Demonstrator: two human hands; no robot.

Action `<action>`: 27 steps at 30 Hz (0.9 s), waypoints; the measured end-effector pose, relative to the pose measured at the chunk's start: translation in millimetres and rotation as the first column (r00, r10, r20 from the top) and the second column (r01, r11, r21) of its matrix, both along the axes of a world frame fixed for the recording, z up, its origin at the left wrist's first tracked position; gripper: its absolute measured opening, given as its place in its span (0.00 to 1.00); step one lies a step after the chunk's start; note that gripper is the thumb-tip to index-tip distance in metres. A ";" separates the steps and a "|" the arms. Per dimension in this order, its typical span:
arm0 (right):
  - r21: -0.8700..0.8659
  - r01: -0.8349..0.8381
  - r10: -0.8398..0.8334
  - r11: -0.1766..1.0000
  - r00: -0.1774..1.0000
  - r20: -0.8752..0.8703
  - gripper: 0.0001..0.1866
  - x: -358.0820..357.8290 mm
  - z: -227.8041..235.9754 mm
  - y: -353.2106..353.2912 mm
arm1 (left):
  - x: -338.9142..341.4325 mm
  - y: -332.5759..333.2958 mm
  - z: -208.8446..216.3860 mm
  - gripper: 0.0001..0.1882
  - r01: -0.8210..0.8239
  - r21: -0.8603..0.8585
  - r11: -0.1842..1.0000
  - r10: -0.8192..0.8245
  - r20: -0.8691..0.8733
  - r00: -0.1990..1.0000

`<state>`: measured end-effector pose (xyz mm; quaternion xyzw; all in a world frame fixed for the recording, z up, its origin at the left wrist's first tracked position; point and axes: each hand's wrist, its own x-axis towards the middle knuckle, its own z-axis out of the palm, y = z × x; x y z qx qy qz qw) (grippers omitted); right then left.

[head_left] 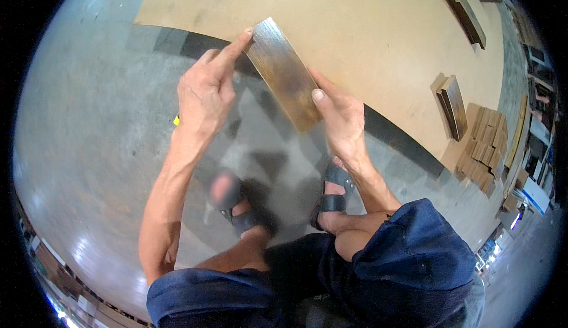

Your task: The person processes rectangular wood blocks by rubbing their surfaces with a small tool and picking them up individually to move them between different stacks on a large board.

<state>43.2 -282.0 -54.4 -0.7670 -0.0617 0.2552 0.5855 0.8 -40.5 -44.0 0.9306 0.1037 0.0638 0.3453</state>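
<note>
My right hand (pixel 343 109) is closed on a short wooden floor plank (pixel 284 73), thumb on top and fingers beneath. The plank has a glossy brown grained face and is held tilted in the air by the edge of a tan board. My left hand (pixel 207 88) reaches its index finger to the plank's far left edge, with its other fingers curled. A small yellow piece (pixel 176 120) shows beside my left wrist; most of it is hidden, so what it belongs to is unclear. The left thumb is out of sight.
The large tan board (pixel 367 26) lies ahead. On it are a narrow strip stack (pixel 465 17) and a small stack of brown planks (pixel 453 109). A pile of short wood pieces (pixel 485 144) stands at right. My sandalled feet rest on the grey concrete floor (pixel 100 127).
</note>
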 end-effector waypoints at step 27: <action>-0.031 0.024 -0.027 0.999 0.994 -0.106 0.22 7.2 9.8 -3.1 | -61.4 -71.7 -9.8 0.40 0.327 0.131 0.936 -0.302 -0.177 0.937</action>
